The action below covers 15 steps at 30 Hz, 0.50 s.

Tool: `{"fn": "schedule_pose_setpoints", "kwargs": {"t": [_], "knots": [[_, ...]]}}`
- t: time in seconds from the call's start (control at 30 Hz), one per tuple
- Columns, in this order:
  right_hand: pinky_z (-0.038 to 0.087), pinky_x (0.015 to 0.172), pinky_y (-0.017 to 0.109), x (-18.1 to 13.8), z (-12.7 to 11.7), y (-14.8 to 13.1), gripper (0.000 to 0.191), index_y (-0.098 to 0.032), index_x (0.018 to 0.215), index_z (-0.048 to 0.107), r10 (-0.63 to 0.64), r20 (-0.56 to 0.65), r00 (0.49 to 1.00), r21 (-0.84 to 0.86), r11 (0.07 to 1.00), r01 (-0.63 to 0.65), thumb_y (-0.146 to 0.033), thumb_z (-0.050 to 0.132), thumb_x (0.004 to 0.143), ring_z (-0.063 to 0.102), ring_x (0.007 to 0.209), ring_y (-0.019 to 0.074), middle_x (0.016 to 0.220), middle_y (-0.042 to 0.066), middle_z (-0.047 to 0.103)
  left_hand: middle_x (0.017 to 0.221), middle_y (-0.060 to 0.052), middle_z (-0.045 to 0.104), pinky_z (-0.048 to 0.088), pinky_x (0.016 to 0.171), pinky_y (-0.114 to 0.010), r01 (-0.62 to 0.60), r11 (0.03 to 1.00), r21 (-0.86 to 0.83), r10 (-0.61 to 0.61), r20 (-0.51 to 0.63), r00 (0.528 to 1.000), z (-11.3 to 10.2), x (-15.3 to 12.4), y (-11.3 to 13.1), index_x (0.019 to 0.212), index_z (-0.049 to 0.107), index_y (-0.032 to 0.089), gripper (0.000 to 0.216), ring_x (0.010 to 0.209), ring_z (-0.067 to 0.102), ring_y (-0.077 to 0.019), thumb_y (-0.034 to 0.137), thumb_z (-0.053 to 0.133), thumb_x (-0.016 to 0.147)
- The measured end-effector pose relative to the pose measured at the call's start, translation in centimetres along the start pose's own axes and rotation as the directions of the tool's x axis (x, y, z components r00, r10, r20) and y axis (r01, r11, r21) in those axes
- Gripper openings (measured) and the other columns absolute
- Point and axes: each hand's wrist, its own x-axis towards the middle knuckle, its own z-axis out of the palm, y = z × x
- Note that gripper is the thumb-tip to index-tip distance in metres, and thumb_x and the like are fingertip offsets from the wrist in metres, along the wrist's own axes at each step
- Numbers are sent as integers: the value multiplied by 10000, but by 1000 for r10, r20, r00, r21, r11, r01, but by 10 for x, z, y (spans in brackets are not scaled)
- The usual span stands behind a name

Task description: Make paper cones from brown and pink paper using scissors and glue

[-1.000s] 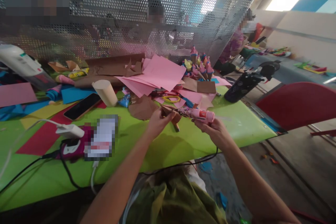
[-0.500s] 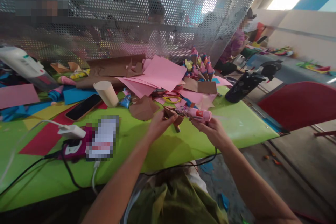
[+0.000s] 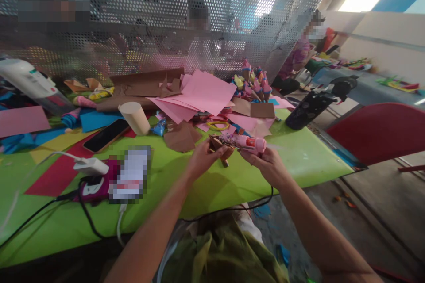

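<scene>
My left hand [image 3: 204, 159] pinches a folded piece of brown paper [image 3: 221, 147] above the green table. My right hand [image 3: 265, 161] is wrapped round a pink hot glue gun [image 3: 247, 142] with a red label, held level. Its patterned front end points left and meets or overlaps the brown paper; whether they touch I cannot tell. From below the right hand a black cord [image 3: 272, 194] hangs down along the table's front edge. Just beyond my hands lie a brown paper scrap [image 3: 182, 137] and a yellow ring-shaped item [image 3: 218, 125].
Pink sheets [image 3: 207, 93] and small paper cones [image 3: 257, 82] lie at the back, before a perforated metal screen [image 3: 139, 53]. A cardboard tube [image 3: 134, 118], a phone [image 3: 131, 174] and a power strip [image 3: 96, 188] stand left. On the right are a black bottle [image 3: 308, 108] and red chair [image 3: 375, 132].
The brown paper has turned slightly in my left hand and shows more of its side. The glue gun has shifted a little to the left.
</scene>
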Motion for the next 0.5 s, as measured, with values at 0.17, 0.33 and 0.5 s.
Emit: {"fn": "schedule_pose_setpoints", "kwargs": {"t": [0.17, 0.33, 0.5], "knots": [[430, 587, 275, -3, -5, 3, 397, -167, 941, 734, 29, -28, 999, -34, 999, -30, -537, 667, 813, 540, 695, 181, 793, 37, 647, 867, -54, 718, 470, 636, -269, -17, 998, -61, 16, -22, 1000, -2, 2, 3, 951, 677, 170, 354, 744, 629, -175, 442, 763, 742], [396, 564, 271, -7, -11, 5, 359, -180, 895, 723, 30, -34, 999, -56, 998, -32, -525, 661, 819, 503, 661, 168, 720, 15, 597, 909, -48, 722, 479, 660, -266, -8, 999, -53, 7, -21, 1000, -5, 2, 5, 1036, 693, 174, 416, 791, 646, -179, 474, 747, 753], [358, 527, 275, -10, -14, 2, 328, -188, 761, 667, 39, -65, 997, -74, 996, -44, -515, 664, 792, 462, 618, 167, 599, -3, 492, 1001, -88, 724, 497, 767, -288, -37, 989, -140, 34, -26, 999, -5, 2, 5, 1043, 683, 147, 440, 916, 661, -201, 490, 736, 772]]}}
